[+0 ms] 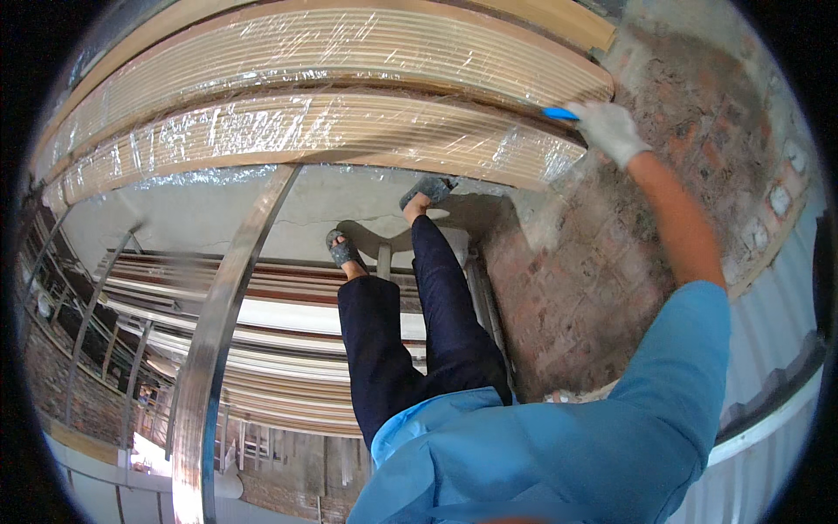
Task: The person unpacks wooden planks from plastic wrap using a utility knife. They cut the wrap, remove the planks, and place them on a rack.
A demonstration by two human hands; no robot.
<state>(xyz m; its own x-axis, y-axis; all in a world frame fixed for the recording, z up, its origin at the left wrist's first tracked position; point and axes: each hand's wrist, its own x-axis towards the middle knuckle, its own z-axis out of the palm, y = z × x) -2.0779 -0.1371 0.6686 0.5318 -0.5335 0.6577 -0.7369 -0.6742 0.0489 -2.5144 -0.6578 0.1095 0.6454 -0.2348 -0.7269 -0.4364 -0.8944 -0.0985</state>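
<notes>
My right hand (pixel 611 133), in a pale work glove, is closed around a small blue tool (pixel 560 113). Only its flat blue end shows past my fingers, so its exact kind is hidden. It sits at the right end of two long bundles of tan ribbed panels wrapped in clear shiny film. The far bundle (pixel 349 44) lies beyond the near bundle (pixel 367 131), with a dark gap between them, and the blue tool is over that gap. My left hand is out of view.
A shiny metal post (pixel 223 341) rises at my left. Behind my feet, long white, brown and tan profiles (pixel 288 314) lie stacked on metal racks (pixel 96 306). A brick wall (pixel 594 288) stands at the right, with corrugated sheet (pixel 768 306) beside it.
</notes>
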